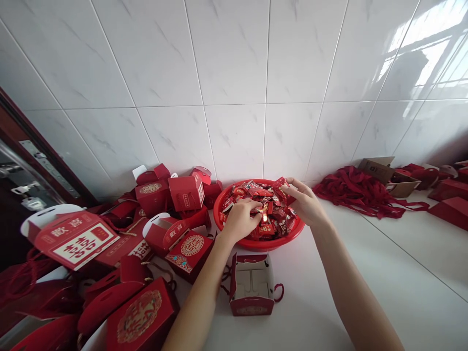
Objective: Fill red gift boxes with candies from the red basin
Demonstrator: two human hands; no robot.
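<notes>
A red plastic basket (300, 230) full of red wrapped candies (268, 228) stands against the tiled wall. My left hand (243, 219) is down on the candies, thumb and fingers apart beside a shiny gold-and-red piece; some of its fingertips are hidden. At the basket's right rim, my right hand (305, 201) pinches a red wrapped candy (281, 182) between thumb and fingers. In front of the basket, a red gift box (252, 308) stands with its top open, its pale inside bare and a dark red cord loop at its side.
Many red gift boxes (192, 246) with gold and white prints crowd the left side, some piled up. Dark red ribbons (353, 192) lie heaped at the right by a cardboard box (404, 184). More red boxes (451, 212) sit at the far right. A tiled wall (234, 136) rises behind.
</notes>
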